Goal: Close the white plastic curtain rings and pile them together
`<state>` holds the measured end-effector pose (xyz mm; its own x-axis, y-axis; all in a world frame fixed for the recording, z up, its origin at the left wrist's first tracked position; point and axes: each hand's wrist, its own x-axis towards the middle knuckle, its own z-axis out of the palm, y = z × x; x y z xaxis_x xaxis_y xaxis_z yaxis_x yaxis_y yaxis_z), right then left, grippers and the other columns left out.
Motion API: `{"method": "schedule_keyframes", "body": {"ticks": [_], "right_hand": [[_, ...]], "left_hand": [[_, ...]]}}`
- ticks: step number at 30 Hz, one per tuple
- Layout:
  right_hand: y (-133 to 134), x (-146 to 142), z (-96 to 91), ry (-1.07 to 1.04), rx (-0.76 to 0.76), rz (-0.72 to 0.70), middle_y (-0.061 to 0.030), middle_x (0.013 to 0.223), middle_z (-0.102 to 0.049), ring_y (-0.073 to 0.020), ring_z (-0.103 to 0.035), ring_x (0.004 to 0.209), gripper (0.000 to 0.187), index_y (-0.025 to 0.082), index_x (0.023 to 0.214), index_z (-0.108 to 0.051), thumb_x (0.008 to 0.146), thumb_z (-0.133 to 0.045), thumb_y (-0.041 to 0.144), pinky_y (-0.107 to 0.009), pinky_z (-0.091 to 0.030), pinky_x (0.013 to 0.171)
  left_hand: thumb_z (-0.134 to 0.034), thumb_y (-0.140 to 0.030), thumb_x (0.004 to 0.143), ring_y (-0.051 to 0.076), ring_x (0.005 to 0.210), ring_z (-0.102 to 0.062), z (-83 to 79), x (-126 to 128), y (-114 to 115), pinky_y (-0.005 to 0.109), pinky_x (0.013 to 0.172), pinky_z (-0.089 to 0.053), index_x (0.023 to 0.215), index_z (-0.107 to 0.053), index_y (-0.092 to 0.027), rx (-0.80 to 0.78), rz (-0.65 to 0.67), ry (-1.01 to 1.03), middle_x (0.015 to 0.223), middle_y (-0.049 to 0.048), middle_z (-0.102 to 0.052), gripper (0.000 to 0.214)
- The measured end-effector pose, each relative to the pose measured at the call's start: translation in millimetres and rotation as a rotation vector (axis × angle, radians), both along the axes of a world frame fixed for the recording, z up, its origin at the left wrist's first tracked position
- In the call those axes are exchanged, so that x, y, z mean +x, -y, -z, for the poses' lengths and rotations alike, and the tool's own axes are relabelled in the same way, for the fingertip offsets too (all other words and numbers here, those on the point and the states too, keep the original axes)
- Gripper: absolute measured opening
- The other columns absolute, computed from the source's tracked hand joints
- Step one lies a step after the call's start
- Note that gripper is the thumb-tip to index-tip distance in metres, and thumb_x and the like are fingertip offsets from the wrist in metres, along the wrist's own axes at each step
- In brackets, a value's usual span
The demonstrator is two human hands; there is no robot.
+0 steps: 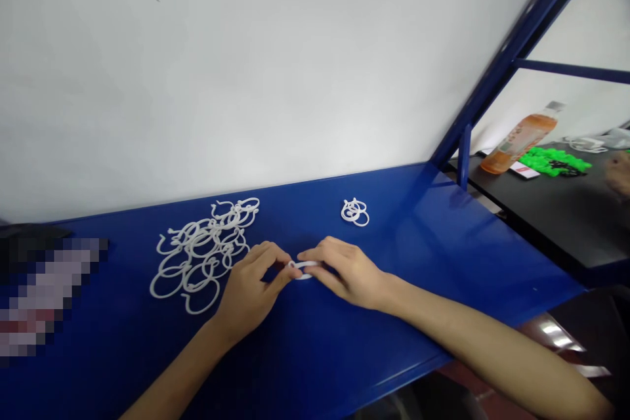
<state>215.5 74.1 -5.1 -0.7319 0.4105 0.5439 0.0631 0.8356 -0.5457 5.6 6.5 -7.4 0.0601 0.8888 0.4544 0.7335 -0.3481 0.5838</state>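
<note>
A white ring (310, 264) is held over the bench (394, 348), pinched between thumb and fingers in the grip of left hand (250, 287) and right hand (352, 269) alike. An early stage is suggested: few rings are grouped in the small cluster (352, 212) beyond, many left in the loose heap (207, 243). Slender, smooth, seemingly plastic loops with hooked ends are shown.

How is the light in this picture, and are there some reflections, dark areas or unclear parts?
Head view: the wall is pale and well lit; head view: soft reflections lie on the right part of the blue table; head view: the table darkens below the left hand; head view: coarse pixel blocks hide detail at left.
</note>
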Motion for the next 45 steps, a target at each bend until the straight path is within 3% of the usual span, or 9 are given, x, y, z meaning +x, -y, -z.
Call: {"method": "schedule_keyframes", "body": {"ticks": [4,9,16,22,25,28,34,37,45], "right_hand": [[-1,0,0.6,-0.065,-0.201,0.072,-0.005,0.094,-0.071,-0.0147,-0.068,0.08,0.009,0.019,0.101,-0.064,0.099,-0.057,0.025,-0.026,-0.054,0.071],[-1,0,-0.4,-0.025,-0.278,0.008,-0.0026,0.083,-0.07,-0.0121,-0.065,0.068,0.01,0.018,0.093,-0.065,0.098,-0.06,0.025,-0.023,-0.052,0.063],[5,2,0.3,0.024,-0.18,-0.13,-0.0076,0.093,-0.071,-0.0154,-0.068,0.085,0.018,0.017,0.095,-0.066,0.103,-0.051,0.024,-0.027,-0.056,0.076],[-6,1,3.6,0.048,-0.069,-0.108,-0.0081,0.1,-0.071,-0.0169,-0.066,0.094,0.022,0.018,0.107,-0.066,0.105,-0.045,0.025,-0.03,-0.056,0.084],[-24,4,6.2,0.008,0.011,0.035,-0.0095,0.107,-0.068,-0.0186,-0.065,0.1,0.023,0.019,0.112,-0.067,0.104,-0.047,0.025,-0.033,-0.056,0.087],[-52,16,7.7,-0.018,0.059,0.324,-0.0088,0.104,-0.067,-0.0187,-0.066,0.09,0.021,0.021,0.111,-0.07,0.101,-0.052,0.025,-0.033,-0.056,0.081],[-98,40,11.5,0.02,-0.081,0.77,-0.0034,0.088,-0.071,-0.0162,-0.062,0.074,0.013,0.02,0.095,-0.072,0.091,-0.06,0.022,-0.03,-0.049,0.075],[-106,42,16.0,0.028,-0.177,0.833,-0.0026,0.086,-0.073,-0.0168,-0.063,0.074,0.013,0.019,0.089,-0.07,0.089,-0.059,0.024,-0.029,-0.048,0.075],[-110,41,19.8,0.05,-0.175,0.836,-0.0038,0.087,-0.074,-0.018,-0.063,0.076,0.02,0.019,0.085,-0.071,0.09,-0.056,0.031,-0.031,-0.046,0.081]], "left_hand": [[-0.057,-0.052,0.092,0.013,0.065,-0.062,-1.6,1,1,0.024,0.064,-0.049,0.08,-0.063,-0.023,-0.047,0.07,0.068,0.073,-0.0031,-0.066,0.032],[-0.066,-0.048,0.086,0.014,0.065,-0.064,-0.1,2,1,0.025,0.063,-0.05,0.078,-0.065,-0.024,-0.079,-0.015,0.106,0.07,-0.0031,-0.067,0.025],[-0.052,-0.038,0.096,0.013,0.066,-0.06,5.3,-1,1,0.028,0.067,-0.046,0.064,-0.062,-0.024,0.035,0.103,0.015,0.068,-0.0025,-0.066,0.037],[-0.056,-0.045,0.094,0.017,0.075,-0.062,10.6,-4,-7,0.033,0.076,-0.047,0.074,-0.064,-0.024,0.022,0.086,-0.123,0.075,-0.0005,-0.07,0.03],[-0.057,-0.046,0.093,0.02,0.087,-0.063,13.5,-12,-13,0.037,0.087,-0.047,0.09,-0.067,-0.024,0.03,-0.001,-0.271,0.089,0.0017,-0.072,0.024],[-0.05,-0.044,0.096,0.027,0.103,-0.062,13.7,-31,-19,0.043,0.095,-0.045,0.104,-0.067,-0.022,0.031,-0.179,-0.451,0.104,0.0072,-0.071,0.029],[-0.039,-0.041,0.096,0.036,0.107,-0.059,12.3,-72,-25,0.051,0.093,-0.044,0.113,-0.066,-0.017,-0.141,-0.386,-0.647,0.11,0.0147,-0.069,0.04],[-0.038,-0.038,0.095,0.036,0.108,-0.059,14.0,-73,-25,0.051,0.093,-0.044,0.113,-0.066,-0.017,-0.194,-0.371,-0.646,0.109,0.0142,-0.072,0.04],[-0.038,-0.028,0.09,0.035,0.113,-0.057,14.6,-64,-23,0.051,0.095,-0.043,0.119,-0.065,-0.018,-0.233,-0.353,-0.605,0.115,0.0119,-0.071,0.04]]}}
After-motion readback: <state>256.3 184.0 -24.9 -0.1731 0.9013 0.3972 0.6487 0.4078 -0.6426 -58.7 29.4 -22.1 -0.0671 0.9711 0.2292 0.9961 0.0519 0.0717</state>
